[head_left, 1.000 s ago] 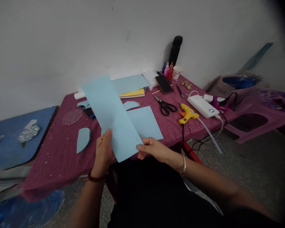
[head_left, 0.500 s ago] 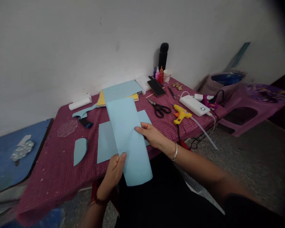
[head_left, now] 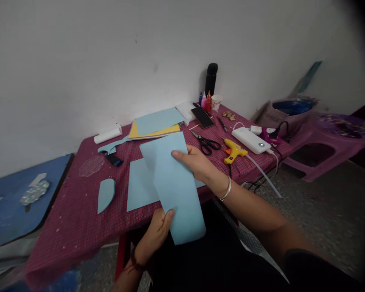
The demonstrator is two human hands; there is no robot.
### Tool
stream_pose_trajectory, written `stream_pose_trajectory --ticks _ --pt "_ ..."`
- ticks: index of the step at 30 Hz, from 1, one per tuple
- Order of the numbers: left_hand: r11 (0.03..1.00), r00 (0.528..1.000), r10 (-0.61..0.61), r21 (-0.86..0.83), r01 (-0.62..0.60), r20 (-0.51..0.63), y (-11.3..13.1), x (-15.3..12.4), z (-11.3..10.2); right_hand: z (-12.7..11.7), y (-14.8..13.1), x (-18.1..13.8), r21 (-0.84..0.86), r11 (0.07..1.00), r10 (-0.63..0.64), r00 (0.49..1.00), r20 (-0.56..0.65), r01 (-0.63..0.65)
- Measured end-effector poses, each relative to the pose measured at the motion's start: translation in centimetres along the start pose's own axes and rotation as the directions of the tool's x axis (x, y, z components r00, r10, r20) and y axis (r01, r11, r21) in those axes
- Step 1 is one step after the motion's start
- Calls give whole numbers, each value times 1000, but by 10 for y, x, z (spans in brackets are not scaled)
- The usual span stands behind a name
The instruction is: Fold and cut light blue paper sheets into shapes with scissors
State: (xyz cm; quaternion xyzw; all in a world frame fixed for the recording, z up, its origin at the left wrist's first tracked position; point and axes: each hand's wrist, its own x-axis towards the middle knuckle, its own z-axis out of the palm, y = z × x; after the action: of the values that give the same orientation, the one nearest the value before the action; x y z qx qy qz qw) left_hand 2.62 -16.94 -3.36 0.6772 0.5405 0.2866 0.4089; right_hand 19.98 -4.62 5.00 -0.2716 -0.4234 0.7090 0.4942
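A long folded sheet of light blue paper (head_left: 176, 182) is held up over the front edge of the table, tilted toward me. My left hand (head_left: 159, 227) pinches its lower left edge, thumb on top. Higher on the right edge, my right hand (head_left: 197, 162) grips it with the thumb on the face and the fingers behind. Beneath it, another light blue sheet (head_left: 141, 184) lies flat on the tablecloth. A curved light blue cutout (head_left: 106, 196) rests to the left. Black-handled scissors (head_left: 206, 144) lie just beyond my right hand.
A yellow glue gun (head_left: 233, 151) and a white power bank (head_left: 251, 140) with cables sit at the right. At the back are stacked coloured sheets (head_left: 158, 123), a phone (head_left: 202, 117), paint bottles (head_left: 205, 101), a paper cup (head_left: 215, 102) and a black flask (head_left: 211, 79). A pink stool (head_left: 307, 162) stands beyond.
Both hands have shifted the folded blue paper a little right, and its top end has come down toward me. The stacked sheets behind show more. My view has moved slightly.
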Motion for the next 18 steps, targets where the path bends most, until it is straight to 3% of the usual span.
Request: stream_pose_trajectory --ticks 2,3,4,5,7,8,9,11,12,15,18 --pt "992 993 82 94 -90 81 8 2 -14 -2 -3 -2 -70 998 -1 1000 2 1" --pt "977 989 131 157 -141 75 16 2 -25 -3 -5 -4 -132 991 -11 1000 9 12" --pt "959 987 163 236 -156 -10 27 1 -39 -2 -7 -7 -215 976 -31 999 25 35" --pt "938 948 209 322 -125 -241 41 0 -54 -1 -9 -10 -314 947 -56 997 53 70" --pt "879 787 327 474 -51 -523 76 -2 -82 6 -14 -15 -522 836 -98 983 156 166" --pt "835 734 404 548 -52 -546 94 -1 -94 11 -16 -18 -608 763 -103 970 221 220" --pt "787 715 475 611 -85 -513 111 1 -102 17 -18 -21 -672 688 -98 953 286 273" --pt "718 763 532 673 -177 -367 139 11 -111 28 -19 -26 -740 564 -79 916 392 366" --pt "726 815 495 658 -199 -300 149 17 -112 32 -19 -29 -747 527 -73 898 434 404" --pt "868 969 244 455 -199 -43 161 28 -106 40 -19 -41 -693 528 -39 829 558 492" --pt "967 974 88 216 -133 207 159 17 -101 39 -19 -57 -635 566 114 713 692 526"
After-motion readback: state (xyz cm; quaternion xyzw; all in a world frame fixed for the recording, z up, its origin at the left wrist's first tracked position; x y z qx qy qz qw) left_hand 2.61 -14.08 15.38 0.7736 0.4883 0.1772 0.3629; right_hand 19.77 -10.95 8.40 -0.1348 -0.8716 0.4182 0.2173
